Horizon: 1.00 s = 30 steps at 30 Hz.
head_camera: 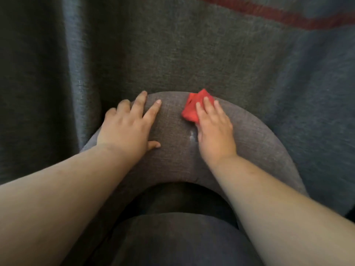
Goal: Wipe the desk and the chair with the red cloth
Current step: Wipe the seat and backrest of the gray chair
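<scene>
The chair fills the lower middle of the head view: a curved grey fabric backrest top [172, 131] arcs over a darker seat cushion [178, 239]. My right hand [214, 129] lies flat on the backrest and presses the crumpled red cloth [192, 108] against it; the cloth sticks out past my fingers to the upper left. A small pale wet mark [192, 136] shows on the fabric beside my right thumb. My left hand [126, 127] rests on the left part of the backrest with fingers spread, holding nothing. The desk is out of view.
A dark grey curtain [172, 45] hangs right behind the chair and fills the upper view, with a red stripe [278, 13] at the top right. Deep folds of the curtain fall at the left [38, 83].
</scene>
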### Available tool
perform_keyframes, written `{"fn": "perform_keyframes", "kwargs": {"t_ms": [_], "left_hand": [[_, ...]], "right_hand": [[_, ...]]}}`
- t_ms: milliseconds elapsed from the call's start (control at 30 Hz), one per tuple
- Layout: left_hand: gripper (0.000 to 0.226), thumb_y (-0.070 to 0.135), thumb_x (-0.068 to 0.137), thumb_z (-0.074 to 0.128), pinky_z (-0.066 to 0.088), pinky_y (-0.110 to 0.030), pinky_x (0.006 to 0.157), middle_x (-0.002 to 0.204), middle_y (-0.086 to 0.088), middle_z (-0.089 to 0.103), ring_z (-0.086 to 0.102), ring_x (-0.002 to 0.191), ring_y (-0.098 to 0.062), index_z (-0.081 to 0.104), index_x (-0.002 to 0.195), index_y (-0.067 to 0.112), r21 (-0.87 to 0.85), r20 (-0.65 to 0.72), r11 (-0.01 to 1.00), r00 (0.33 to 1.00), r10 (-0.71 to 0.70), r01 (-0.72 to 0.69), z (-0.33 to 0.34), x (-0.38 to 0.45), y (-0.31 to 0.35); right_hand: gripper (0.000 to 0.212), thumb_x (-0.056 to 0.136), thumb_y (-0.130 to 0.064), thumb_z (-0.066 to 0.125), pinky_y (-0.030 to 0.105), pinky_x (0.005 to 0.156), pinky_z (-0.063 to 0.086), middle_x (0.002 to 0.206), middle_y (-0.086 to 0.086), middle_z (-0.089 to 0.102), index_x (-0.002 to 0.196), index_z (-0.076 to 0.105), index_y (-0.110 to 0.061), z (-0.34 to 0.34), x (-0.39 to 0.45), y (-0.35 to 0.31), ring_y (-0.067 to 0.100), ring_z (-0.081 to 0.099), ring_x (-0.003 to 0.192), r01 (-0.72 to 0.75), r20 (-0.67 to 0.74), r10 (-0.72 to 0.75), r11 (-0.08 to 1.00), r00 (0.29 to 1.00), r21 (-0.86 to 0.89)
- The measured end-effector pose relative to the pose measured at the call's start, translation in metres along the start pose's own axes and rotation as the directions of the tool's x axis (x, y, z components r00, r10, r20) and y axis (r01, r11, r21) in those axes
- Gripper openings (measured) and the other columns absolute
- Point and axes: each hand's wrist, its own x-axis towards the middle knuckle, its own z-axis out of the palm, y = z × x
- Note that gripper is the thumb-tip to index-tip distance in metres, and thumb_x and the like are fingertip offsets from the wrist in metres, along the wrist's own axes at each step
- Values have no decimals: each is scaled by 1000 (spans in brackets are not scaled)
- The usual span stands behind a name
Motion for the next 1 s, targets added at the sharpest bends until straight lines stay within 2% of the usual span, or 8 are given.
{"fn": "perform_keyframes", "kwargs": {"t_ms": [100,233,433,533,700,800,900,1000], "left_hand": [[114,80,68,58,43,-49,93,163,-12,12,38,129,-37,0,154,32,-1,-10,1000,1000,9,-9,3,-1,0],[117,81,64,60,43,-49,91,162,-12,15,39,127,-38,5,154,32,-5,-22,1000,999,27,-27,5,0,-2],[117,80,66,59,42,-49,92,162,-13,11,37,131,-38,0,154,31,1,-21,1000,1000,19,-19,5,-2,-1],[117,79,67,60,42,-50,94,163,-13,10,36,131,-38,-1,154,31,-7,-13,1000,1000,11,-11,4,-3,-1],[118,79,66,62,42,-50,94,162,-13,10,36,131,-37,0,154,32,-15,3,1000,1000,5,-5,2,-3,-1],[117,78,66,62,42,-50,94,162,-13,11,36,131,-37,0,154,31,-22,1,1000,1000,11,-11,1,-4,-2],[117,79,65,62,42,-50,94,162,-12,12,37,130,-37,2,154,32,-4,-3,1000,1000,14,-14,2,-4,-1],[118,79,63,63,42,-49,92,162,-12,14,38,129,-37,5,154,32,0,-4,1000,1000,22,-22,2,-3,-1]], "right_hand": [[74,84,-6,63,49,120,19,159,8,33,151,35,-15,30,-36,-3,34,23,148,90,33,-88,993,996,-75],[71,77,-3,67,54,113,33,152,10,46,145,47,-14,60,-100,-6,38,36,142,224,98,-214,969,972,-107],[51,88,-24,41,48,98,51,146,2,53,135,60,-31,32,-99,32,32,53,131,700,387,-595,672,704,-242],[51,90,-24,37,52,96,50,148,9,51,134,60,-33,-2,-44,51,37,53,129,780,430,-651,544,625,-309],[51,95,-17,42,59,101,42,154,18,40,144,49,-27,-34,19,48,45,42,136,581,265,-517,744,814,-330],[67,92,-2,51,54,114,27,162,15,24,153,32,-25,-11,2,24,37,24,147,183,86,-167,953,982,-241],[81,84,3,53,49,119,14,164,14,17,155,23,-18,31,-28,-25,33,14,150,-205,-57,204,978,977,-31],[83,82,3,58,45,118,10,163,17,19,155,23,-16,62,-61,-73,34,17,149,-281,-46,285,956,957,80]]}}
